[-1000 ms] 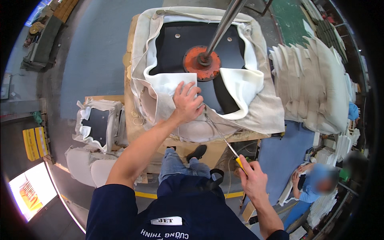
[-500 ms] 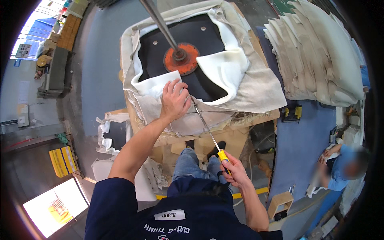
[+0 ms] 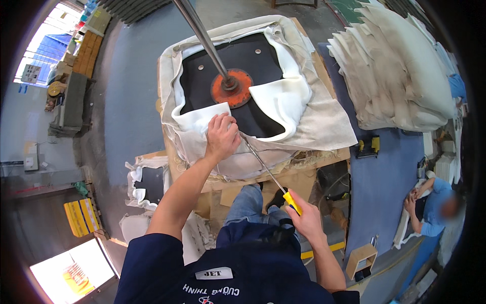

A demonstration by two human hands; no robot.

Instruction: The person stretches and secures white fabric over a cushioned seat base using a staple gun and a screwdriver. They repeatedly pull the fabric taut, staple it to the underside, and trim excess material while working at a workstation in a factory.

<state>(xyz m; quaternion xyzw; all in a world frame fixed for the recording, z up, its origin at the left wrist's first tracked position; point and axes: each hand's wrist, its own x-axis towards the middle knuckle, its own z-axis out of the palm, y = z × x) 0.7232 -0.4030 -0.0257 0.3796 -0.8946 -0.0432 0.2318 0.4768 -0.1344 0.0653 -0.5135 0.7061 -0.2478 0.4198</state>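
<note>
Gripping the screwdriver [image 3: 290, 199], the right hand [image 3: 307, 219] shows me fingers curled closely round its yellow handle; forearm rising from five o'clock, aimed toward eleven. Shaft slants up toward eleven o'clock; tip at the edge of the cover [image 3: 324, 124], just beside the other hand. Whether it goes beneath the cloth, I cannot tell.

Left hand [image 3: 221, 136]: back upward, fingers close together and bent over the near white padding [image 3: 202, 117]. Thumb partly hidden; I cannot tell whether it pinches. Forearm enters from seven o'clock, pointing toward one.

Cushion: at twelve o'clock in my view, on a wooden table [image 3: 330, 158]; beige cover turned out around a black panel [image 3: 197, 91], one corner hanging toward four o'clock. Orange disc [image 3: 233, 98] on the panel, its metal rod [image 3: 203, 36] leaning toward eleven.

Surroundings: beige stack [image 3: 397, 76] at two o'clock; blue bench [image 3: 374, 192] between three and four, co-worker [image 3: 430, 210] beyond it; smaller seat [image 3: 151, 181] between eight and nine.
</note>
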